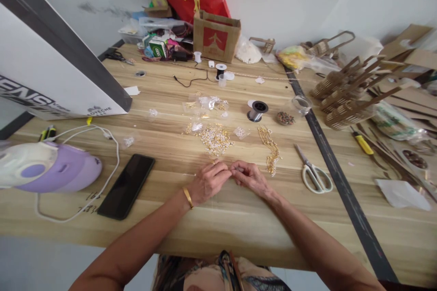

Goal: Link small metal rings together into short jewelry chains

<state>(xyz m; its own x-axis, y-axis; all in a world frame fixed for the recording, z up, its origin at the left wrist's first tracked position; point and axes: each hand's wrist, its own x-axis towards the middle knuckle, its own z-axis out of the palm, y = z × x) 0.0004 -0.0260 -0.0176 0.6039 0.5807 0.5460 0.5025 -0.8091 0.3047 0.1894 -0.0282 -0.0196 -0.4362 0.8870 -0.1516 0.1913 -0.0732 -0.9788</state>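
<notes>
My left hand [210, 182], with a gold bangle [188, 198] at the wrist, is closed in a pinch. Its fingertips meet those of my right hand [251, 178], which is pinched too. Whatever lies between the fingers is too small and hidden to name. A short pale strand [189, 174] lies by the left hand. Just beyond the hands is a loose pile of gold and silver beads [215, 140]. Gold chains [269, 151] lie to the right of it. White-handled scissors [316, 177] rest farther right.
A black phone [127, 186] and a purple-and-white device [68, 168] with a white cable are on the left, before a large box [51, 63]. A wire spool [257, 111] and a bead dish [285, 118] stand beyond the chains. Small woven baskets [348, 100] crowd the right.
</notes>
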